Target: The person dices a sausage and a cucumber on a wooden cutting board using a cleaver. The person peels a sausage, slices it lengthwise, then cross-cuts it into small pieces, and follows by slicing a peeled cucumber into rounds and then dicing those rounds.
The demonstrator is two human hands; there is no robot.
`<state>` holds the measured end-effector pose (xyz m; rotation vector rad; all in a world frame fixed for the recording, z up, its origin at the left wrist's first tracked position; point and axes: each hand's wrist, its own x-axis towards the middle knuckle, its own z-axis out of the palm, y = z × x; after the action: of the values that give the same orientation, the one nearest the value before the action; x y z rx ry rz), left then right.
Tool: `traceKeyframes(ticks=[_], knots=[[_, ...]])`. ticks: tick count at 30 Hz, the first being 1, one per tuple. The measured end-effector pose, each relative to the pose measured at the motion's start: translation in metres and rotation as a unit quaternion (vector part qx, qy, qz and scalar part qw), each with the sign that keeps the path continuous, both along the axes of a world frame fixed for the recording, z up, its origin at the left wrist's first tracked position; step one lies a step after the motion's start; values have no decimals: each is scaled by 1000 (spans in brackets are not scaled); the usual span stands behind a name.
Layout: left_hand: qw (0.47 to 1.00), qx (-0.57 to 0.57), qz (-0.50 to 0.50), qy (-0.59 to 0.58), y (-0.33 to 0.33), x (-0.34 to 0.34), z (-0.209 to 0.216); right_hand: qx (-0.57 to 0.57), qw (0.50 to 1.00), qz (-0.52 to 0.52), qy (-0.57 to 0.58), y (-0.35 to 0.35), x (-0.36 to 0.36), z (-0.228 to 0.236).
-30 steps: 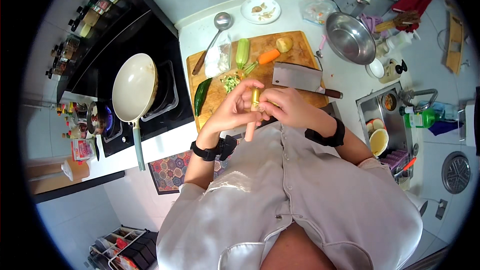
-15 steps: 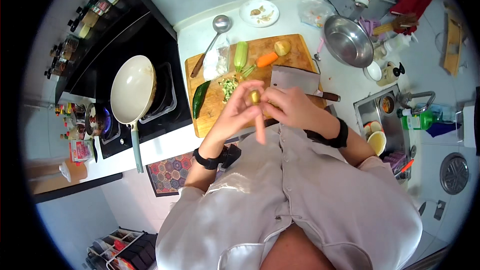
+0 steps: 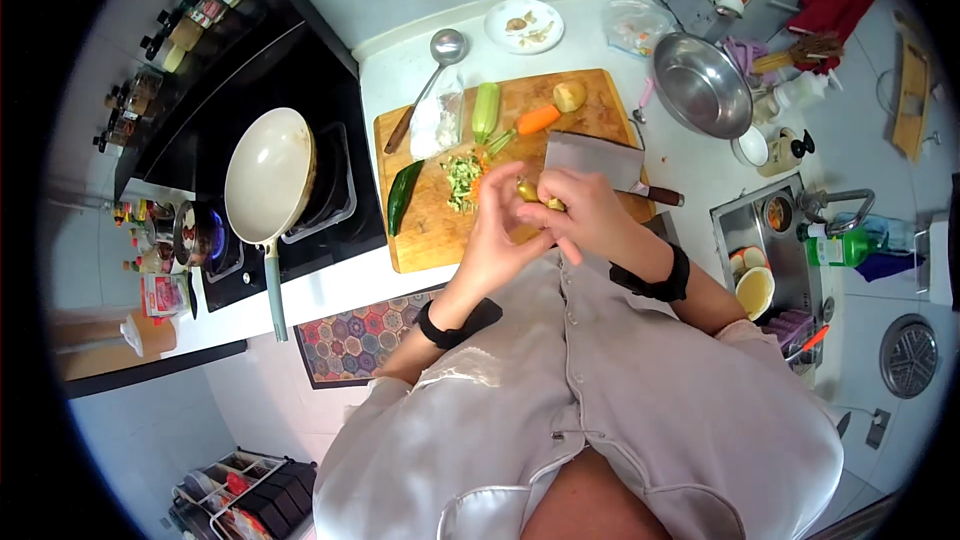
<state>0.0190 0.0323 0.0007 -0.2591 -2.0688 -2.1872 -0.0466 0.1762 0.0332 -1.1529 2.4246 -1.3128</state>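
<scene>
Both my hands meet over the near edge of the cutting board (image 3: 440, 240). My right hand (image 3: 585, 210) is closed on a small, yellowish-brown, shiny piece (image 3: 540, 195) whose kind I cannot make out. My left hand (image 3: 497, 230) curves round its left end, fingertips against it and a gap above the thumb. Behind the hands lie chopped green bits (image 3: 461, 180), a pale green squash (image 3: 486, 110), a carrot (image 3: 538, 120) and a peeled yellowish round piece (image 3: 569, 95). A cleaver (image 3: 597, 155) rests on the board's right side, a dark green cucumber (image 3: 403, 197) at its left.
Left, a pale frying pan (image 3: 268, 175) sits on the stove, beside a small pot (image 3: 187, 233) over a blue flame. A ladle (image 3: 448, 47) and plastic bag (image 3: 437, 125) lie on the board's left. Behind stands a white plate (image 3: 550, 38); right, a metal bowl (image 3: 702, 85) and sink (image 3: 730, 230).
The small piece has shifted a little to the right and turned more sideways between my fingers. My left hand has moved slightly right and opened a wider curve.
</scene>
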Motion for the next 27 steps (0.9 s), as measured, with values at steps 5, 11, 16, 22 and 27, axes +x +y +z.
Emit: traceKeyframes(ticks=[5, 11, 16, 22, 27], knots=[[998, -42, 34, 9, 0, 6, 0, -56, 994, 32, 91, -5, -2, -9], [983, -170, 36, 54, -3, 1, 5, -61, 995, 8, 84, -4, -3, -12], [990, -54, -83, -99, -11, -6, 23, -67, 935, 19, 346, 0, -12, -11], [978, 108, -158, -80, -10, -10, 32, -127, 927, 9, 352, 3, -25, -27], [960, 181, -184, -107, -11, -10, 35, -119, 920, 5, 374, -1, -21, -9]])
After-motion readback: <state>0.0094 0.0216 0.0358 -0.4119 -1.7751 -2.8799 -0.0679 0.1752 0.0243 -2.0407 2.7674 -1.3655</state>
